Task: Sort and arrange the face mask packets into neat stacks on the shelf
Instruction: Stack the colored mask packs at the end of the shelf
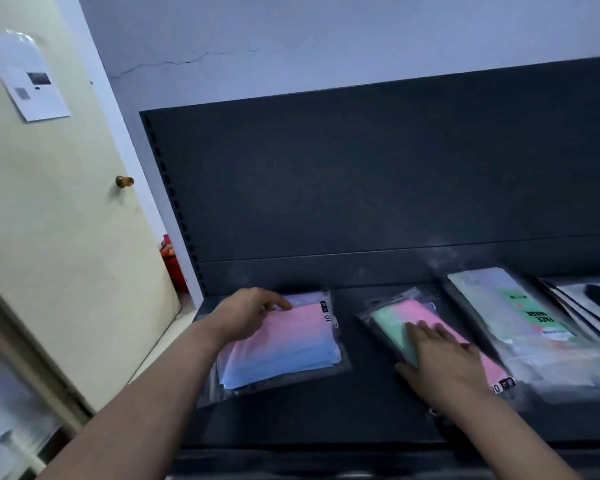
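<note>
Three groups of face mask packets lie on the dark shelf (371,417). At the left is a pink-to-blue packet (291,344); my left hand (248,311) rests on its far left corner, fingers loosely bent over the edge. In the middle a green-and-pink packet (399,315) lies at a slant, and my right hand (440,358) presses flat on it with straight fingers. To the right sits a stack of packets with a green "FACE MASK" label (520,320).
Dark packets (593,299) lie at the far right edge. The shelf's dark back panel (361,188) rises behind. A cream door (56,209) with a knob (124,181) stands at the left, a red object (172,261) beside it.
</note>
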`<action>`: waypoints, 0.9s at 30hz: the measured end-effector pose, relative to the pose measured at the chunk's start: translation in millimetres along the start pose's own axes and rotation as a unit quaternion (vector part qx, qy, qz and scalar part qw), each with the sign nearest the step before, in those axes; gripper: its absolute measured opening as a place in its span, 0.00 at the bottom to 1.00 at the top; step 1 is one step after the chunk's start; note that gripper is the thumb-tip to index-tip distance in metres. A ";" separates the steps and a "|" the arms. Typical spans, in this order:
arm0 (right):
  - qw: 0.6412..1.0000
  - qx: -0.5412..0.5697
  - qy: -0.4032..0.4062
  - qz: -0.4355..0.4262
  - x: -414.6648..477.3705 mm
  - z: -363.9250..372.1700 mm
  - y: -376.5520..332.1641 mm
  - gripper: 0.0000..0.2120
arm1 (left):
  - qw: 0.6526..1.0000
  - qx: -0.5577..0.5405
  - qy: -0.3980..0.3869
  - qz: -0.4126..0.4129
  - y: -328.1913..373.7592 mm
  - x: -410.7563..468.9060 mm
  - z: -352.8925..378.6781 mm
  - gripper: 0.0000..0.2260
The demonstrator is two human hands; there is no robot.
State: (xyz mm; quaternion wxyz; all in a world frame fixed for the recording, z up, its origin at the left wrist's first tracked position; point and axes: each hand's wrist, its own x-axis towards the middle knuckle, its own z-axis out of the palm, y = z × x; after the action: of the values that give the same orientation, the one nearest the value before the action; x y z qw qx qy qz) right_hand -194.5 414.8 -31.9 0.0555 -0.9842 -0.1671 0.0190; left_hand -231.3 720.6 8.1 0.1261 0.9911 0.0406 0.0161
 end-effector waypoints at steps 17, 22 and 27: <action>0.998 -0.011 -0.001 0.054 -3.3 12.5 -27.8 0.30 | 0.992 0.105 0.048 0.052 -19.2 30.2 39.6 0.20; 0.998 -0.004 -0.007 0.060 -0.4 16.0 -23.9 0.27 | 0.995 0.069 0.052 0.048 -10.3 32.3 46.1 0.15; 0.998 0.008 -0.004 0.064 0.1 14.9 -23.1 0.26 | 0.994 0.104 0.005 0.037 -6.6 27.9 56.7 0.16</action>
State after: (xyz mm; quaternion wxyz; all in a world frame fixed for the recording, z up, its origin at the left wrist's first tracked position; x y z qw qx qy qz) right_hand -202.7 438.0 -44.0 0.0610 -0.9923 -0.1038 0.0275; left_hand -201.7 715.2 -47.9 0.0212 0.9995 0.0065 0.0217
